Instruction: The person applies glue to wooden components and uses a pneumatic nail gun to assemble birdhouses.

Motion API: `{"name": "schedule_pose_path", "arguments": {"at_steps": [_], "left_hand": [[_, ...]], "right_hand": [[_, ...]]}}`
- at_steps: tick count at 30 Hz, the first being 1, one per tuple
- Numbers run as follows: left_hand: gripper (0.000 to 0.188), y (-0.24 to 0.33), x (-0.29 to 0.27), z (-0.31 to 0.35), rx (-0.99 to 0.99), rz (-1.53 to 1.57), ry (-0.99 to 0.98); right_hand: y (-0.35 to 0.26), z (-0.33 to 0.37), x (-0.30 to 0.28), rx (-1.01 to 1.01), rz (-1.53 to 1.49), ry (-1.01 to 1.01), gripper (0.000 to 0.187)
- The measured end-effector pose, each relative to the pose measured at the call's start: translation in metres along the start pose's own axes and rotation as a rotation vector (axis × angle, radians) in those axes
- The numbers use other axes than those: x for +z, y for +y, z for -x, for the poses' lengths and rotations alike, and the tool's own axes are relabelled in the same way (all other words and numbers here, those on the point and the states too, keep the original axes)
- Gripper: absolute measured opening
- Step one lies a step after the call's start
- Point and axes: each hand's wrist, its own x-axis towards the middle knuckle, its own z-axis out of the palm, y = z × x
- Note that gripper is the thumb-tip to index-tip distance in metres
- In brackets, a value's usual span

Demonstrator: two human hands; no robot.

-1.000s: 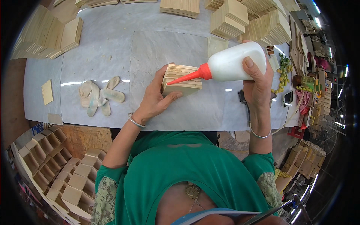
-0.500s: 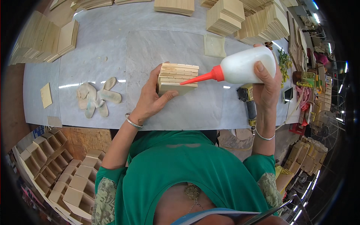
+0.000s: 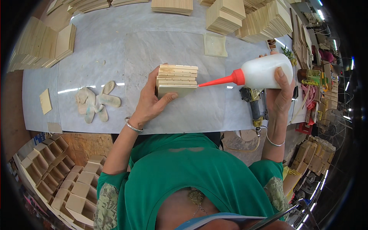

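My left hand (image 3: 155,99) is closed round a small stack of thin wooden boards (image 3: 178,78), with the thumb across the front board and the fingers mostly hidden behind. The stack's edges face up and show small notches. In my right hand (image 3: 283,86) is a white squeeze glue bottle (image 3: 266,71), tipped on its side. Its long red nozzle (image 3: 220,79) points left, and the tip is at the right end of the stack's edges. Whether the tip touches the wood I cannot tell.
Stacks of wooden boards (image 3: 225,17) line the table's far side, with more boards (image 3: 42,44) at far left. A worn glove (image 3: 94,101) lies on the grey table (image 3: 168,115). A power tool (image 3: 254,105) lies near my right wrist. Open wooden boxes (image 3: 82,205) stand lower left.
My right hand has moved right with the glue bottle, drawing the nozzle tip along the board edges to their right end. The stack has shifted slightly left in my left hand.
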Motion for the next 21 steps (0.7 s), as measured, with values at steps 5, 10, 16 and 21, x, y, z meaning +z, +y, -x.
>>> {"name": "schedule_pose_path", "arguments": {"at_steps": [5,10,16,21], "left_hand": [[0.075,0.000,0.000,0.000,-0.010,-0.023,0.012],[0.074,0.000,0.001,-0.001,0.011,-0.019,0.019],[0.074,0.003,0.002,-0.001,0.021,-0.026,0.015],[0.075,0.003,0.001,-0.001,0.024,-0.035,0.006]], "right_hand": [[0.001,-0.002,0.040,-0.018,-0.011,-0.023,0.062],[0.003,-0.006,0.070,0.006,-0.047,-0.102,0.056],[0.004,-0.008,0.070,-0.002,-0.014,-0.115,0.054],[0.005,-0.008,0.057,0.005,0.025,-0.111,0.055]]}}
